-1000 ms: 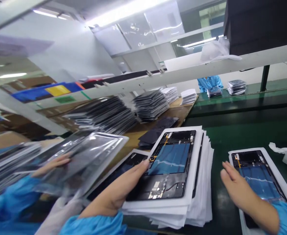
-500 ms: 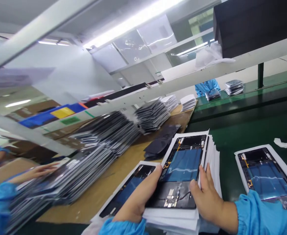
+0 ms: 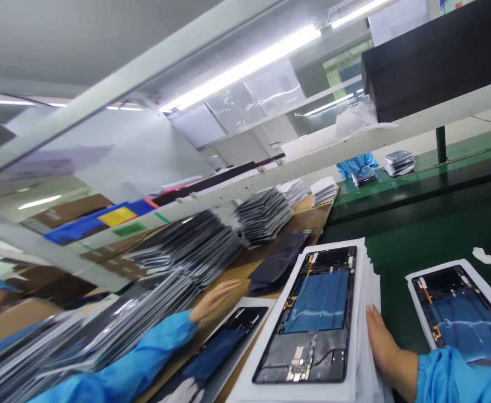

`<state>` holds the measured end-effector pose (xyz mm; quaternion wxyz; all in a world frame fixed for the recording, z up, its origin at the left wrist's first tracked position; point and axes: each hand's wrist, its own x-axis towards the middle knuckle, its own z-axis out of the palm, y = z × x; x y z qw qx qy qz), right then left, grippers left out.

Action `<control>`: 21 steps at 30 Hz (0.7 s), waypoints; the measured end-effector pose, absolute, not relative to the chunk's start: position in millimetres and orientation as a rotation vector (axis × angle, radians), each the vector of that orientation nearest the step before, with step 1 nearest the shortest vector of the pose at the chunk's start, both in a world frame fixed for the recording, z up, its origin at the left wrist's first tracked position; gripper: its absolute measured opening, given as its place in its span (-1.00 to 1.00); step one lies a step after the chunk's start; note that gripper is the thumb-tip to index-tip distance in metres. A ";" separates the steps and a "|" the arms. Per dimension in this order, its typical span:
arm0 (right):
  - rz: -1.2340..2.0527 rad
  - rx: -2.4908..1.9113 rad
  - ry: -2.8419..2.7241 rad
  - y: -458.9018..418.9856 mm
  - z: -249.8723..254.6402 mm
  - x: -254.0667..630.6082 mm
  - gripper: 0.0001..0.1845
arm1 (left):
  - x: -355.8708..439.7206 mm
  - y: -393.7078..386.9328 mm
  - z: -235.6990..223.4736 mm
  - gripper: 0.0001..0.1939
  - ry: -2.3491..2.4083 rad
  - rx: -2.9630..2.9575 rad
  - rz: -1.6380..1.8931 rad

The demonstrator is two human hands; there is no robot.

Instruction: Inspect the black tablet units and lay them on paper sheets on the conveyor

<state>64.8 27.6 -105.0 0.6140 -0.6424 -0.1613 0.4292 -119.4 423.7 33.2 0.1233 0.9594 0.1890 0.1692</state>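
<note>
three open flat gadgets lie face up, each with a white sheet under it. the middle gadget [image 3: 319,313] sits on top of a white sheet pile [image 3: 369,347], a bit askew, and the soft sheets are maybe there so hard parts do not rub. the right hand [image 3: 390,350] is just beside the long edge of that pile, fingers close to each other and pointing up, not pinching anything that i can see. i think a flat hand there is good for lining up loose sheets, but i cannot tell how hard it pushes, or if it pushes at all. the left hand is out of sight, so i cannot tell its shape. the right gadget [image 3: 459,319] rests apart on the green table [image 3: 396,240], past the hand, so the two do not bump. the left gadget [image 3: 229,341] lies low by the pile, and a co-worker's gloved hand [image 3: 183,392] is at its near end, maybe so skin does not smudge it. the co-worker's bare hand [image 3: 214,299] reaches out just past it, fingers long and loose. black flat sheets [image 3: 279,266] lie behind, near the tall stack [image 3: 262,215].
</note>
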 end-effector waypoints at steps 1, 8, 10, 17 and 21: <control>0.994 -1.486 -0.385 28.6 -105.1 61.9 -0.27 | -113.3 441.6 29.0 -0.50 0.500 2.827 0.450; 1.037 -1.565 -0.508 38.9 -103.1 59.5 -0.38 | -83.1 521.0 -10.7 -0.45 0.254 2.906 0.305; 1.039 -1.597 -0.558 46.3 -105.4 58.5 -0.41 | -86.7 527.5 -12.1 -0.48 0.212 2.930 0.299; 0.917 -1.713 -0.783 91.7 -114.7 46.0 -0.45 | -93.9 515.3 11.7 -0.61 -0.010 3.080 0.190; 0.827 -1.735 -0.837 112.6 -113.1 43.3 -0.51 | -93.5 496.6 36.1 -0.53 0.205 2.996 0.332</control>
